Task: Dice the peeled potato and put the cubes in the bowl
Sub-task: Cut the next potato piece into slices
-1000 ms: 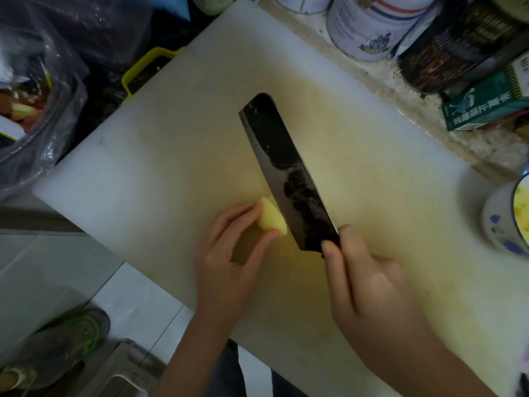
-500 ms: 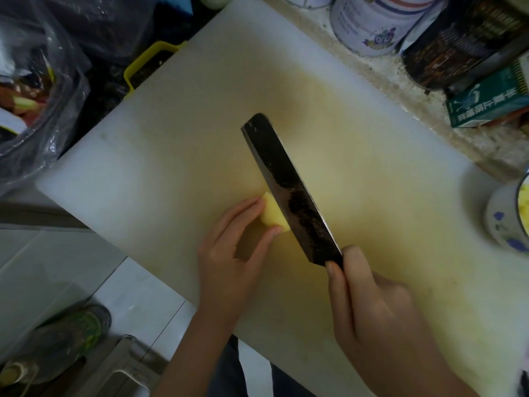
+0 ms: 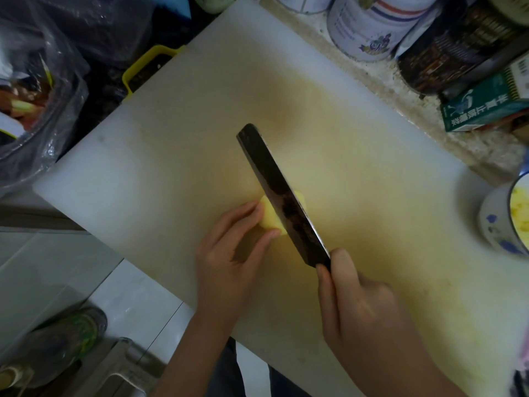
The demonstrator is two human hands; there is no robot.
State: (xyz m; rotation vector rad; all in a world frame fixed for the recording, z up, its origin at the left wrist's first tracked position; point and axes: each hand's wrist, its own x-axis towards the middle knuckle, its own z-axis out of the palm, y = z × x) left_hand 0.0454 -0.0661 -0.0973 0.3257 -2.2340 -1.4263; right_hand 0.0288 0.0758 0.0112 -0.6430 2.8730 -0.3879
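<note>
A pale yellow piece of peeled potato (image 3: 271, 217) lies near the middle of the white cutting board (image 3: 160, 156). My left hand (image 3: 233, 253) pinches it between fingers and thumb. My right hand (image 3: 356, 302) grips the handle of a dark cleaver (image 3: 282, 196), whose blade stands across the potato, with a small bit of potato (image 3: 300, 196) showing on its right side. The white bowl (image 3: 499, 222) with blue marks sits at the right edge, holding yellow cubes.
Tins and jars (image 3: 369, 24) and a green box (image 3: 486, 107) line the counter behind the board. A plastic bag of scraps (image 3: 34, 104) lies at the left. A yellow-rimmed container (image 3: 148, 64) sits at the board's far left corner. Floor tiles show below.
The cleaver has slid to the right and down through the potato, so a slice now shows on its right side. My left hand keeps its hold on the piece.
</note>
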